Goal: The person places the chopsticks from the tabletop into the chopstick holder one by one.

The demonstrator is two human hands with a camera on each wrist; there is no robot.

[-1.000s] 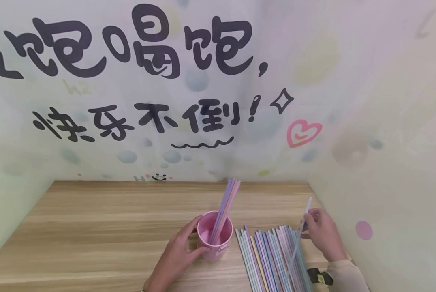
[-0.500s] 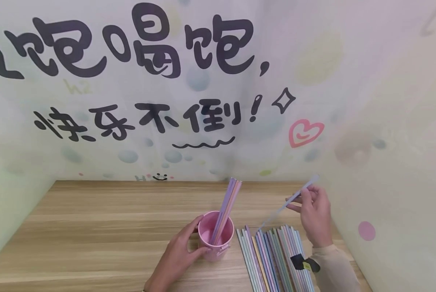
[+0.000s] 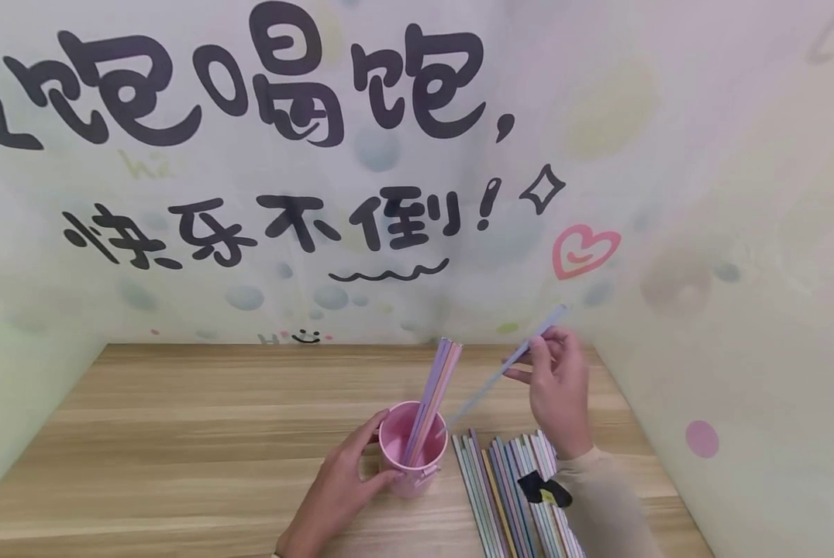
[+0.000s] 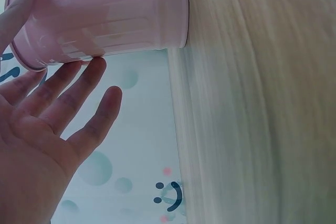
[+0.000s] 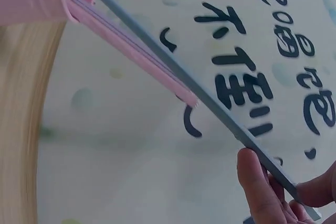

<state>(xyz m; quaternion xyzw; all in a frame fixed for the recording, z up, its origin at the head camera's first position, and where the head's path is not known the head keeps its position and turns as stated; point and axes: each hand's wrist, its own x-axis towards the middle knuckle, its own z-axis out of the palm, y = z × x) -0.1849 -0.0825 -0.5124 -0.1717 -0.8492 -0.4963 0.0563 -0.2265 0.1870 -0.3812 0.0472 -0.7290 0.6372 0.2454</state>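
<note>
A small pink bucket stands upright on the table, with several purple and pink sticks leaning in it. My left hand holds it from the left, thumb on the near side and fingertips against the far side; in the left wrist view some fingers lie apart from its wall. My right hand pinches one slim light blue stick near its upper end. That stick slants down to the left, its lower tip at the bucket's mouth. Whether the tip is inside the rim is hard to tell.
To the right of the bucket lies a row of several pastel sticks, partly under the right sleeve. A dark strap end hangs from the sleeve over them. Printed walls close the wooden table at back and sides.
My right hand has lifted the light blue stick off the right end of the row and carried it left to the bucket, tilting it. The left hand and bucket have stayed put.
</note>
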